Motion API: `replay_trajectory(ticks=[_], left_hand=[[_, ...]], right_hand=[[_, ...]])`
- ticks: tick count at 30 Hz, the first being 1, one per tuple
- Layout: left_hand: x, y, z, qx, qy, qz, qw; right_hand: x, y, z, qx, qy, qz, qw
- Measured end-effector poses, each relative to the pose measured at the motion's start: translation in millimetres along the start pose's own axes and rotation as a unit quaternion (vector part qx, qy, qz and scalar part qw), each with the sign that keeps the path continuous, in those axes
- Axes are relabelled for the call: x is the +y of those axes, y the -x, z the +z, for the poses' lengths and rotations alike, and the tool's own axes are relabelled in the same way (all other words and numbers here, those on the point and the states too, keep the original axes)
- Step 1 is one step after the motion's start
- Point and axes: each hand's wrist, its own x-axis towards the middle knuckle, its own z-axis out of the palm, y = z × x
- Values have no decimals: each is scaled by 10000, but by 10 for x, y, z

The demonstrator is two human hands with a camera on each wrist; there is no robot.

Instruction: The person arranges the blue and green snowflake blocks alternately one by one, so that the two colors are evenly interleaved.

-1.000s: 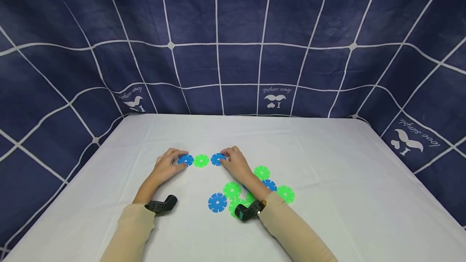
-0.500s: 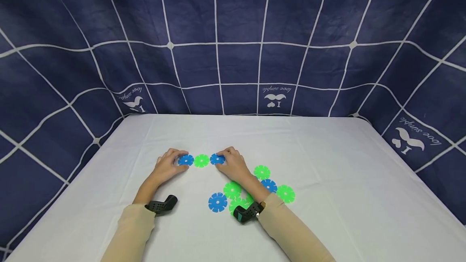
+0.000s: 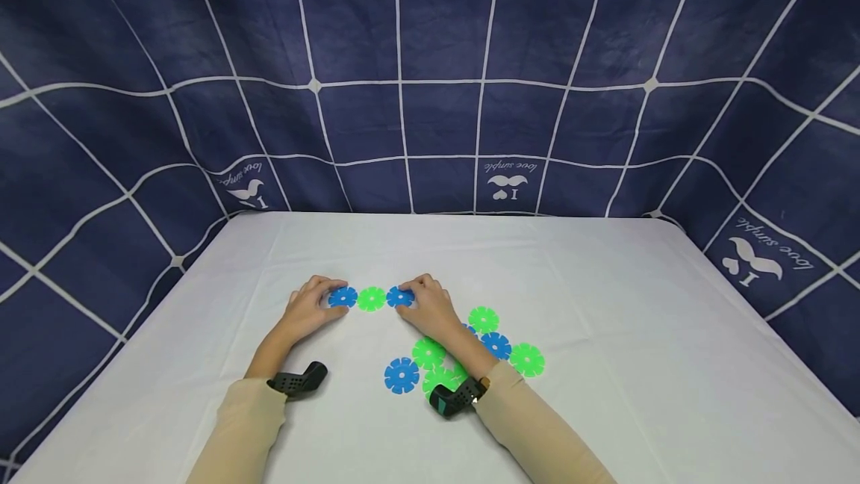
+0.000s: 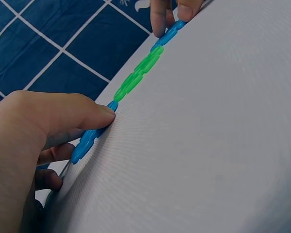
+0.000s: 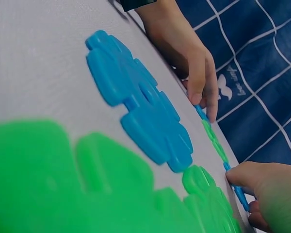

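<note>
Three notched plastic snowflake discs lie in a row on the white table. My left hand (image 3: 310,308) holds the left blue snowflake disc (image 3: 343,296) by its edges between thumb and fingers. A green snowflake disc (image 3: 372,299) sits in the middle, its rim right at that blue one. On its other side my right hand (image 3: 431,310) pinches another blue snowflake disc (image 3: 398,297), thumb at the near edge and fingertips at the far edge. In the left wrist view the left thumb presses the rim of the left blue disc (image 4: 88,141), and the middle green disc (image 4: 138,74) lies flat in line with it.
Several loose discs lie under and around the right forearm, among them a green disc (image 3: 527,359), a green disc (image 3: 484,319) and a blue disc (image 3: 496,346). Another blue disc (image 3: 402,376) lies nearer the front. A dark blue checked cloth (image 3: 443,118) hangs behind the table (image 3: 645,334).
My right hand has slid its blue disc slightly left, narrowing the gap to the green one, and its thumb now sits at the disc's near edge. The left hand has stayed in place.
</note>
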Motion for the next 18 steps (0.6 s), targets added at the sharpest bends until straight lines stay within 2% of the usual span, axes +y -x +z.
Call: replay_trajectory(ticks=[8,15,18], left_hand=[[10,6,9,1,72,54,10000],[28,28,5,53,37,-5,10000],[37,32,-6,64,-1,28,10000]], right_hand=[[7,6,-89,-121,-69,22,9999],[85,91,-324,-105,-86,-145,9998],[145,136,-444,-85,-70,-83,9999]])
